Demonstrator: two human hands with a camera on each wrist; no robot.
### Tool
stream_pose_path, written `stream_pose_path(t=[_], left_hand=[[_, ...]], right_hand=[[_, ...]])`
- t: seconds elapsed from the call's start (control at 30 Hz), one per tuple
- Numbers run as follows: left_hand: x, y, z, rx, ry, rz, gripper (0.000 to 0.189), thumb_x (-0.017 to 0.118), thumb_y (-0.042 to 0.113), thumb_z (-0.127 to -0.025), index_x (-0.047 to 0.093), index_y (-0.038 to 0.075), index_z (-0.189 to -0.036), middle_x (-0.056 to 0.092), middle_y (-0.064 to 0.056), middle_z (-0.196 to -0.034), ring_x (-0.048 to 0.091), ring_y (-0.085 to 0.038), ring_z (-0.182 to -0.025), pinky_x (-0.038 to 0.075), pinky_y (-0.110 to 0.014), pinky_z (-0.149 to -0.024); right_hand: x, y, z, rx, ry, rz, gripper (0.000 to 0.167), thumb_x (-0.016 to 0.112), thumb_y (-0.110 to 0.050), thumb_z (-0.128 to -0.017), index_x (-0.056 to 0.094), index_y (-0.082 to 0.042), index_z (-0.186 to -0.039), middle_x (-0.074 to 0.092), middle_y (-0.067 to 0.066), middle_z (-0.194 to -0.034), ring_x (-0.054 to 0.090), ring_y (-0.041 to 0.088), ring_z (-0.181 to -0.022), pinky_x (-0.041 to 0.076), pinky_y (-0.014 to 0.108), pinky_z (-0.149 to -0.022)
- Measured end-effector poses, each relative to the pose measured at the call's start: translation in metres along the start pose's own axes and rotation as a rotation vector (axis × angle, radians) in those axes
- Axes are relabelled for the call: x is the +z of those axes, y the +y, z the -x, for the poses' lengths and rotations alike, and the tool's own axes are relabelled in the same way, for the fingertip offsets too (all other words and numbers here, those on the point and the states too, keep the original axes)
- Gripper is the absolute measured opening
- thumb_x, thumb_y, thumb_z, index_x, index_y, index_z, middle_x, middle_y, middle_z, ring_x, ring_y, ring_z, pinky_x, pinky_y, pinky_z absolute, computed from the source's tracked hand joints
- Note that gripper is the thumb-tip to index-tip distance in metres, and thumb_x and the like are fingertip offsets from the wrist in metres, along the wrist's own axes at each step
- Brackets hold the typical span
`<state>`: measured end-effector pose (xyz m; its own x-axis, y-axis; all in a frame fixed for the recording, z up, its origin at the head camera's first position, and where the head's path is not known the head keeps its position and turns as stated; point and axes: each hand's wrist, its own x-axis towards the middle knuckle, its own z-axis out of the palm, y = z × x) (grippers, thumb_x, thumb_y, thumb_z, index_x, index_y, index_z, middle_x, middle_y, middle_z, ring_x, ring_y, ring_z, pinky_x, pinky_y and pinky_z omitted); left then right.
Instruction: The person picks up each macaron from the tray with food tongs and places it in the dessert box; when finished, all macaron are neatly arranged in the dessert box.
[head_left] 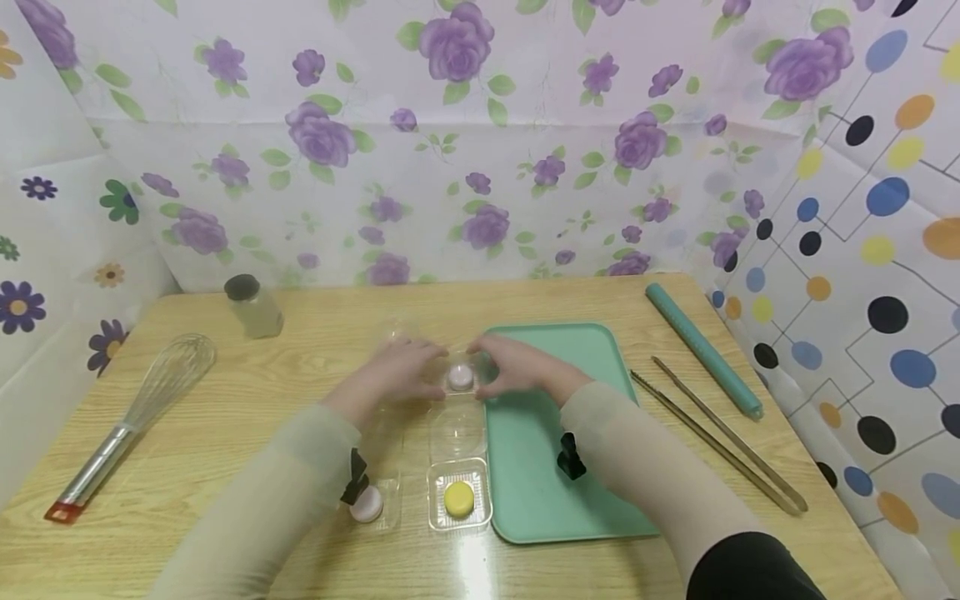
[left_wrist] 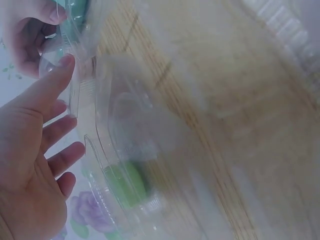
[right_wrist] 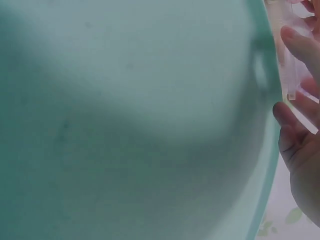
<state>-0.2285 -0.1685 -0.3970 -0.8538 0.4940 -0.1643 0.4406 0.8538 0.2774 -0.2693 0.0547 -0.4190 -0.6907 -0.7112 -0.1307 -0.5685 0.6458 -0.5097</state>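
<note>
In the head view, both hands are at a clear plastic box (head_left: 460, 395) holding a pale pink macaron (head_left: 461, 377). My left hand (head_left: 397, 371) grips its left side; in the left wrist view the thumb (left_wrist: 64, 67) lies against the clear plastic. From the other side, my right hand (head_left: 517, 367) holds the box between thumb and fingers, beside the tray edge. Nearer me, a yellow macaron (head_left: 459, 500) sits in an open clear box (head_left: 459, 527). A second pale pink macaron (head_left: 366, 505) is partly covered by the left wrist. The left wrist view shows a green macaron (left_wrist: 127, 185) in clear plastic.
A green tray (head_left: 555, 508) lies under the right forearm. To its right are metal tongs (head_left: 720, 442) and a teal rolled-up item (head_left: 703, 350). A whisk (head_left: 142, 408) and a dark-lidded jar (head_left: 255, 308) are on the left. Patterned sheets surround the wooden table (head_left: 247, 417).
</note>
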Motion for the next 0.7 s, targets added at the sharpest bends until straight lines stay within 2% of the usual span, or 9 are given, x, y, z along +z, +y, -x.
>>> stream_pose_path(t=[0.33, 0.57, 0.7], left_hand=[[0.0019, 0.0008, -0.0012, -0.048, 0.015, -0.006, 0.07, 0.07, 0.04, -0.081, 0.044, 0.009, -0.139, 0.041, -0.014, -0.142, 0.033, -0.037, -0.131, 0.019, -0.059, -0.107], [0.0012, 0.0023, 0.0013, -0.045, 0.044, 0.016, 0.073, 0.069, 0.04, -0.082, 0.04, 0.007, -0.14, 0.041, -0.015, -0.142, 0.033, -0.037, -0.131, 0.018, -0.059, -0.107], [-0.0019, 0.0025, 0.0077, -0.034, 0.068, 0.044, 0.073, 0.068, 0.04, -0.084, 0.037, 0.007, -0.142, 0.04, -0.015, -0.143, 0.032, -0.038, -0.131, 0.018, -0.058, -0.108]], right_hand=[[0.0002, 0.0023, -0.0029, 0.05, 0.009, -0.007, 0.075, 0.079, -0.035, -0.074, 0.045, -0.009, -0.135, 0.05, 0.007, -0.133, 0.047, 0.021, -0.12, 0.037, 0.036, -0.102], [0.0007, 0.0023, -0.0011, 0.046, 0.019, -0.013, 0.078, 0.078, -0.033, -0.075, 0.042, -0.008, -0.138, 0.047, 0.008, -0.136, 0.044, 0.022, -0.123, 0.034, 0.035, -0.105], [-0.0024, 0.0001, 0.0055, 0.057, 0.037, -0.06, 0.084, 0.078, -0.034, -0.075, 0.035, -0.006, -0.142, 0.041, 0.011, -0.141, 0.048, 0.025, -0.118, 0.04, 0.037, -0.1]])
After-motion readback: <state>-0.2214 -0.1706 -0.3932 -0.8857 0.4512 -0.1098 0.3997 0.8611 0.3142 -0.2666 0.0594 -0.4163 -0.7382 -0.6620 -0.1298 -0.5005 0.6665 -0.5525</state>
